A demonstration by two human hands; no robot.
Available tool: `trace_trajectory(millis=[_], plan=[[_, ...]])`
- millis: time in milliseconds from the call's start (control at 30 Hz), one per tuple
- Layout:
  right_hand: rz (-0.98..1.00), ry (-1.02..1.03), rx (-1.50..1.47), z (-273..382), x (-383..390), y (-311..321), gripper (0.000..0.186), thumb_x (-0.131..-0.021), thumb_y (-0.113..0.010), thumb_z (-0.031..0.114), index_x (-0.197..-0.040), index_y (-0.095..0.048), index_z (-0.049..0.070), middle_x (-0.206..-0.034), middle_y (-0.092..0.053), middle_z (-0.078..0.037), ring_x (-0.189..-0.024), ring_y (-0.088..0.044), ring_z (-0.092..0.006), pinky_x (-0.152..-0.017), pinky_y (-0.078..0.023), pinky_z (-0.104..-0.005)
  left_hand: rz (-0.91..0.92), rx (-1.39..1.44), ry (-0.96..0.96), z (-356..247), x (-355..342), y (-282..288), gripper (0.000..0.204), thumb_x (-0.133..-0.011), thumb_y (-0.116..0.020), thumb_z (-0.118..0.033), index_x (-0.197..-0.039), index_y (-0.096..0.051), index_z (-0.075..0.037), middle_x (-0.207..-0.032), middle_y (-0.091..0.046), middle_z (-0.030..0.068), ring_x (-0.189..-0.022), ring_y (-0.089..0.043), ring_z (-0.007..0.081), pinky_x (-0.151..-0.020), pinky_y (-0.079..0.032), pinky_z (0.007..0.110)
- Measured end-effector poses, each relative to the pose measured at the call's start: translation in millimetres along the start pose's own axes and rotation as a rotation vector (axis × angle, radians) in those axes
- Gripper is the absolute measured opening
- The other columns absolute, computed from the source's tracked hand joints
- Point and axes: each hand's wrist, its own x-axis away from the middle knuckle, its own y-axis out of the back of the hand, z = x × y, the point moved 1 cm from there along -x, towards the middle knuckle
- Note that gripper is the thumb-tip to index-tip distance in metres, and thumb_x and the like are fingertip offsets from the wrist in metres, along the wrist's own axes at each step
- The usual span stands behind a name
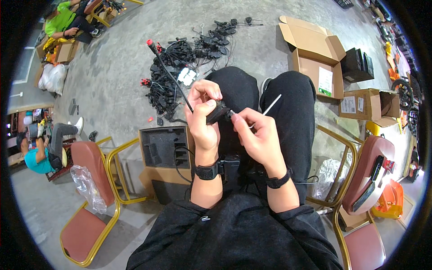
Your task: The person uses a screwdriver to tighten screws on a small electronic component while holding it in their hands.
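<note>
Above my lap, my left hand (202, 117) grips a small black device (217, 113). A black cable with a red tip (164, 67) rises up and left from beside that hand. My right hand (256, 135) pinches at the right end of the device, thumb and fingers on a small part (230, 113) that I cannot make out clearly. A thin white stick or tie (273, 103) sticks up from the fingers of my right hand. Each wrist has a black strap, the left one carrying a small black box (231, 165).
A heap of black cables and parts (168, 94) lies ahead, left of open cardboard boxes (315, 67). A foam-lined case (164, 148) and chairs (92, 175) flank my legs. One person in green (60, 20) sits at upper left, another in turquoise (40, 159) at left.
</note>
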Motion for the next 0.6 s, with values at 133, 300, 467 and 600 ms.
trace_trajectory(millis=[133, 300, 467, 600], plan=[[-0.002, 0.057, 0.016, 3, 0, 1, 0.014, -0.084, -0.061, 0.011, -0.075, -0.059, 0.000, -0.054, -0.053, -0.009, -0.046, -0.049, -0.0105, -0.044, -0.038, -0.0256, 0.008, 0.056, 0.051, 0, 1, -1, 0.019, -0.070, -0.048, -0.020, -0.075, -0.044, -0.003, -0.075, -0.043, 0.0081, -0.074, -0.041, 0.0178, -0.072, -0.035, 0.029], [-0.070, 0.313, 0.247, 4, -1, -5, 0.013, -0.082, -0.061, 0.008, -0.072, -0.055, 0.002, -0.059, -0.055, -0.013, -0.046, -0.054, -0.0259, -0.044, -0.043, -0.0326, 0.018, 0.028, 0.051, -1, 1, 1, 0.019, -0.070, -0.048, -0.020, -0.075, -0.043, -0.003, -0.075, -0.043, 0.0087, -0.074, -0.042, 0.0179, -0.072, -0.035, 0.029], [-0.092, 0.456, 0.458, -4, -1, -6, 0.015, -0.082, -0.061, 0.010, -0.072, -0.052, 0.004, -0.060, -0.052, -0.011, -0.048, -0.055, -0.0281, -0.044, -0.044, -0.0350, 0.002, 0.049, 0.077, 0, 0, 1, 0.019, -0.070, -0.049, -0.020, -0.074, -0.042, -0.003, -0.075, -0.046, 0.0103, -0.074, -0.043, 0.0184, -0.072, -0.036, 0.029], [-0.114, 0.450, 0.439, -1, -1, -5, 0.015, -0.082, -0.062, 0.010, -0.072, -0.052, 0.005, -0.060, -0.052, -0.011, -0.049, -0.056, -0.0285, -0.044, -0.044, -0.0356, 0.011, 0.021, 0.078, 2, 0, 2, 0.019, -0.071, -0.049, -0.020, -0.074, -0.042, -0.003, -0.076, -0.047, 0.0112, -0.073, -0.044, 0.0188, -0.072, -0.037, 0.030]])
